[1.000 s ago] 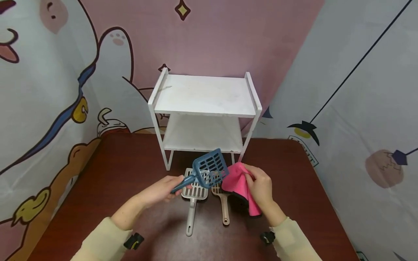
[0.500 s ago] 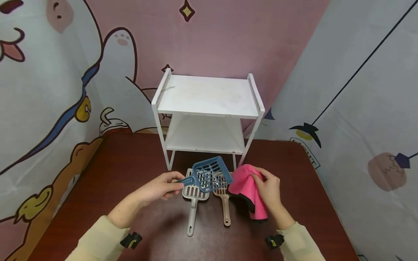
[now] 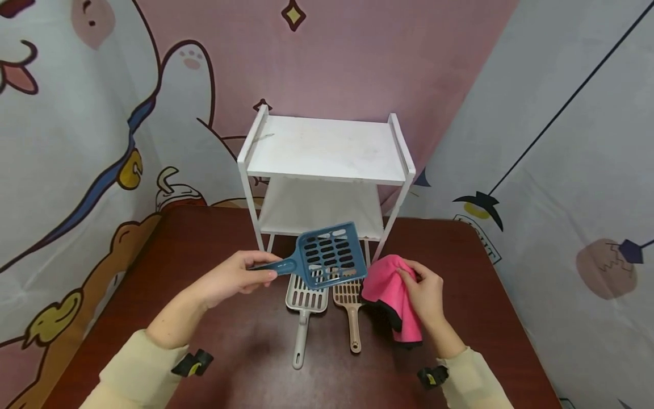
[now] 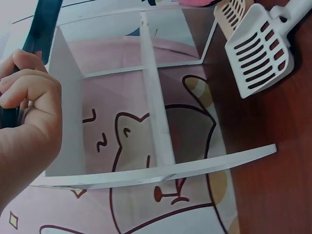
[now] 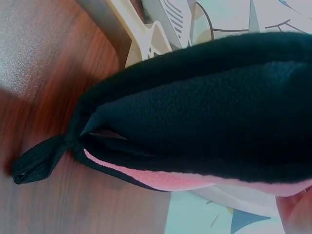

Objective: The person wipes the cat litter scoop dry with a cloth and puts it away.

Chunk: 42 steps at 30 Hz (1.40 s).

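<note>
Both hands [image 3: 232,277] [image 3: 428,291] flank the blue scoop's slotted head [image 3: 331,255]

Free tabletop [image 3: 247,341] left of gray scoop [image 3: 304,312]; white rack [image 3: 327,147] blocks beyond blue scoop [image 3: 326,259].

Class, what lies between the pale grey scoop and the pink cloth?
The beige scoop lies between the pale grey scoop and the pink cloth, as the head view shows.
</note>
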Motion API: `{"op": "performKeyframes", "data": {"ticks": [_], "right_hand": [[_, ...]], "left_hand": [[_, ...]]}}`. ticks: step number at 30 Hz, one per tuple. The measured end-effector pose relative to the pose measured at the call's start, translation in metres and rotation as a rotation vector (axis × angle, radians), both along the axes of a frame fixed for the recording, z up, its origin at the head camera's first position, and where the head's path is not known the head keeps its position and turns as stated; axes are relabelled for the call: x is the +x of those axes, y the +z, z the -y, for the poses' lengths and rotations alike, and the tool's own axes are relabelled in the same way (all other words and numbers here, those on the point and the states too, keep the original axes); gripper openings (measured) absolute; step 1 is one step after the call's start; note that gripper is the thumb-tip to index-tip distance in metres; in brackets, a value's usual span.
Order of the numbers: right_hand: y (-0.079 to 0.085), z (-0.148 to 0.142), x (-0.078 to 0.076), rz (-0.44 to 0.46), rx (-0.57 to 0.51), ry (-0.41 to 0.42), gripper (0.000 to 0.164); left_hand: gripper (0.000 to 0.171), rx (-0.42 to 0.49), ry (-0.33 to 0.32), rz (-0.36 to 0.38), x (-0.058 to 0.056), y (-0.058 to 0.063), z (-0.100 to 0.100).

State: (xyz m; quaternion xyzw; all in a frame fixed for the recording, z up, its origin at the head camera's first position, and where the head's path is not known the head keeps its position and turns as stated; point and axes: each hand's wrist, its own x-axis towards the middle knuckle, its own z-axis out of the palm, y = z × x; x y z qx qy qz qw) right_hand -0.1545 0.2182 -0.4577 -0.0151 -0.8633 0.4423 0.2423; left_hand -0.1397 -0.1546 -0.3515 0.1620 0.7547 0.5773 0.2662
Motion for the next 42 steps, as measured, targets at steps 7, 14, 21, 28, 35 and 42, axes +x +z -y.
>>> {"op": "performKeyframes", "data": {"ticks": [7, 14, 21, 28, 35, 42], "right_hand": [[0.002, 0.000, -0.002, 0.015, 0.004, -0.003, 0.018], [0.004, 0.000, -0.002, 0.019, 0.009, -0.009, 0.018], [0.004, 0.000, -0.002, 0.017, 0.012, -0.018, 0.018], [0.007, 0.002, -0.002, 0.015, -0.002, 0.003, 0.018], [0.007, 0.003, 0.000, 0.015, -0.003, 0.016, 0.019], [0.007, 0.002, 0.001, 0.007, 0.000, 0.016, 0.019]], "left_hand": [[0.034, 0.007, 0.046, -0.026, -0.007, 0.022, 0.004], [0.030, 0.025, 0.075, -0.068, -0.013, 0.039, 0.008], [0.025, 0.071, 0.121, -0.122, -0.019, 0.058, 0.009], [0.026, 0.104, 0.185, -0.133, -0.022, 0.075, 0.007], [0.036, 0.097, 0.264, -0.074, -0.030, 0.081, -0.001], [0.037, 0.111, 0.327, -0.038, -0.035, 0.083, -0.008]]}}
